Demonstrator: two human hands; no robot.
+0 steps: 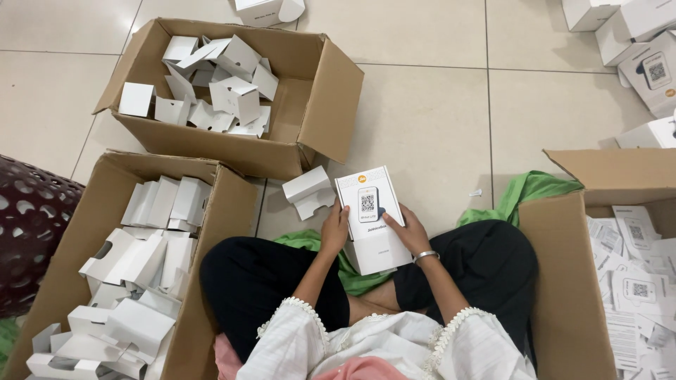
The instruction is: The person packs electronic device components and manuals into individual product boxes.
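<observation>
Left hand, right hand: fingers clamped on white box over lap. Sleeve looks half off; inner box could slide out, drop onto floor.

Both hands grip a small white printed cardboard box, left hand and right hand on its sides. Three open brown cardboard cartons of white inserts surround the crossed legs.

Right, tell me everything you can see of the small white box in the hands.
The small white box looks like thin cardboard, an upright slim carton. Its top face shows a picture of a little device with a square code pattern. It seems made of an outer sleeve slid partly off a plain white inner box. The left hand grips its left edge, the right hand its right, above the lap.
</observation>
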